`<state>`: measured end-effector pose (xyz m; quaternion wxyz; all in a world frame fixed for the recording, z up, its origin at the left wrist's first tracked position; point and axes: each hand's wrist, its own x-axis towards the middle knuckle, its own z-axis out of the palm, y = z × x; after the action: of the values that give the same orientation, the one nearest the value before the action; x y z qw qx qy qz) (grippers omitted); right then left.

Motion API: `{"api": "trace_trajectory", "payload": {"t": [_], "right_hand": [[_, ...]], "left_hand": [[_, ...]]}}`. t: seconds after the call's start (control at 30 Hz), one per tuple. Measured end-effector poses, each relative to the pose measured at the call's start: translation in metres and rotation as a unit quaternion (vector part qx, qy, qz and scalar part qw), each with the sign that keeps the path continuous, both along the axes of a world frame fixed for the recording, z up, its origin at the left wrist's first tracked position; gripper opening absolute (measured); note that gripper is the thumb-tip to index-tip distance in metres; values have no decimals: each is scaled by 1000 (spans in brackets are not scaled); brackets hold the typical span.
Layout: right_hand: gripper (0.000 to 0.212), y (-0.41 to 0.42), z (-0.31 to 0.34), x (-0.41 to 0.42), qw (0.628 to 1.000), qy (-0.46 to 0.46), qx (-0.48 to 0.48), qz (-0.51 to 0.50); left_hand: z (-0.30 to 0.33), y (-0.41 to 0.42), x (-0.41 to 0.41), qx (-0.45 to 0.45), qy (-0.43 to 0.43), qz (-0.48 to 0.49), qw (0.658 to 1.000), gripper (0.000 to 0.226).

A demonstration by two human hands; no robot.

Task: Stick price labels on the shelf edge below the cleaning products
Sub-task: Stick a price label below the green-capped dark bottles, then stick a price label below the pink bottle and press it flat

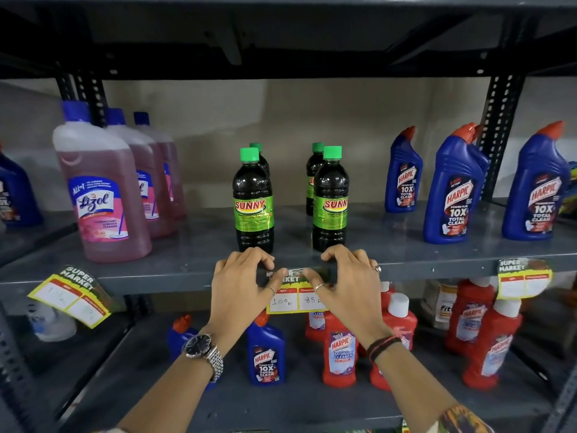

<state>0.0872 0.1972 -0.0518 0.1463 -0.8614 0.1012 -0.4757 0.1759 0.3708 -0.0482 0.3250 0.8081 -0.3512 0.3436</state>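
A yellow price label (295,296) marked 100 and 85 lies against the grey shelf edge (156,281), just below the dark Sunny bottles (253,201) with green caps. My left hand (242,287) presses its upper left part with thumb and fingertips. My right hand (346,284) presses the upper right part, fingers curled over the shelf lip. Both hands cover the label's sides. Another label (73,296) hangs tilted on the edge at left, below the pink Lizol bottles (103,195). A third label (523,278) sits on the edge at right, below the blue Harpic bottles (454,189).
The lower shelf (299,404) holds red Harpic bottles (340,354), a blue one (266,354) and other packs. Perforated black uprights (499,126) stand at the back corners. A dark shelf (281,35) hangs close overhead.
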Motion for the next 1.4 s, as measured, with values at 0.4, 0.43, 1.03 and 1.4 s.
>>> {"api": "trace_trajectory", "payload": {"t": [0.4,0.43,1.03,1.4], "right_hand": [[21,-13,1,-4,993,14,68,94],[24,-14,1,-6,991,16,74,107],[18,191,-1,47,974,-19,95,204],[17,292,-19,108,992,102,-38,59]], "left_hand": [[-4,2,-3,-16,30,-17,999,34],[-4,5,-2,-5,33,-28,999,35],[23,248,80,52,-56,91,993,29],[31,295,123,77,23,-23,997,14]]}}
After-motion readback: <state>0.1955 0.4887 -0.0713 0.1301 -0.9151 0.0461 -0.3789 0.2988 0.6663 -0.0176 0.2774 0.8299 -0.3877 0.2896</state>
